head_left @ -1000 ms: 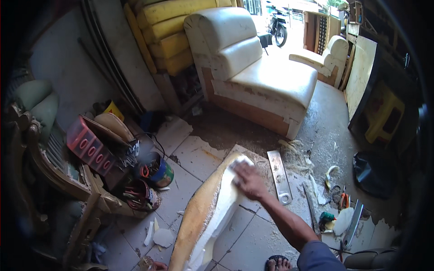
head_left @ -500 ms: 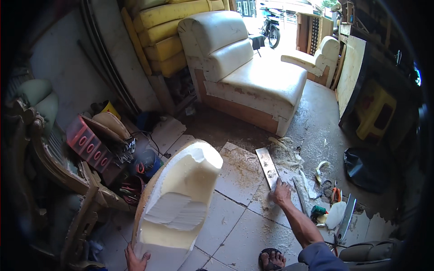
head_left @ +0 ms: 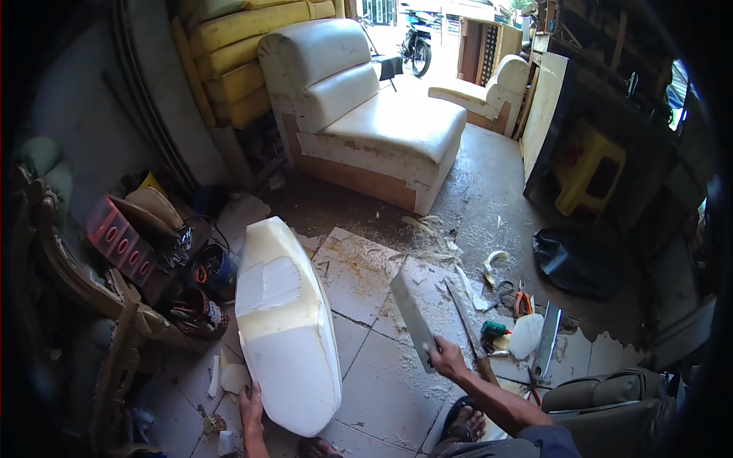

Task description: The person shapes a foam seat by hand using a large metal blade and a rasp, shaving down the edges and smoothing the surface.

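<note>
A large white foam cushion piece stands tilted on the tiled floor in front of me. My left hand rests against its lower left edge, steadying it. My right hand grips one end of a flat grey metal bar, which is lifted at an angle off the floor to the right of the foam.
An unupholstered foam sofa stands behind. Yellow foam slabs lean at the wall. Paint tins and a red crate crowd the left. Tools and foam scraps and a black bag lie at right.
The foam piece was turned from lying flat to standing upright. My right hand left the foam, went to the floor at right and picked up the metal bar. My left hand came onto the foam.
</note>
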{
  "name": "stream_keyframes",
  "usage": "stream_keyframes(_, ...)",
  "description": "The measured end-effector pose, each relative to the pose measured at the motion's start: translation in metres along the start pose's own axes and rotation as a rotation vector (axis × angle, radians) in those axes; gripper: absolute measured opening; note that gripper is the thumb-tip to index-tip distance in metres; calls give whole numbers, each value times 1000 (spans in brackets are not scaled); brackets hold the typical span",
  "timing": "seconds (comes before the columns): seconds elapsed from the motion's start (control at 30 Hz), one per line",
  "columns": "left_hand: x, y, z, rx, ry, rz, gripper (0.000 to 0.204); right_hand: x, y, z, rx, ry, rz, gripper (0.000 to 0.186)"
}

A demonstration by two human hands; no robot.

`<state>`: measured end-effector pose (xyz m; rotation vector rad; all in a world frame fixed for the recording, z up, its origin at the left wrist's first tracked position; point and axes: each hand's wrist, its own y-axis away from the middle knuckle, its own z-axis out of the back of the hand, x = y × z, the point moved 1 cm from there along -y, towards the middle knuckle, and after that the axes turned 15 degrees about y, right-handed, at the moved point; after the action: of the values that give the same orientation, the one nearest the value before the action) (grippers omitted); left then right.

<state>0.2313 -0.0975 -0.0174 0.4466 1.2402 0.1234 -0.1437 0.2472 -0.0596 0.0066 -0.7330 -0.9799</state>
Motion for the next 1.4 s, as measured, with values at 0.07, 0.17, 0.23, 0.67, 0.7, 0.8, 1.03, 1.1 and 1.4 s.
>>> stream_keyframes(0.07,19,29,-3,-87,-92,292,92,-20,35,-6,62,5,77,47)
stream_keyframes(0.17,19,45,-9,181,317,409,89,-47,64,-15,397,-8,197,44)
stream_keyframes(0.23,3,41,-7,161,490,256,87,-58,67,-18,839,65,318,44)
stream_keyframes(0.67,-177,56,15,300,842,53,65,-7,-152,39,-272,203,180,21)
stream_keyframes(0.7,-188,56,12,334,851,16,66,14,-145,32,-276,147,264,21)
stream_keyframes(0.8,-216,54,9,422,889,-57,66,62,-105,-36,289,16,642,27)
stream_keyframes(1.03,-284,33,-6,445,1004,-109,44,163,-43,-161,437,82,941,22)
stream_keyframes(1.1,-293,29,-10,403,1009,-148,43,166,-81,-167,278,9,830,21)
stream_keyframes(1.4,-296,28,-14,474,933,-124,41,77,-227,-38,-680,52,-63,24)
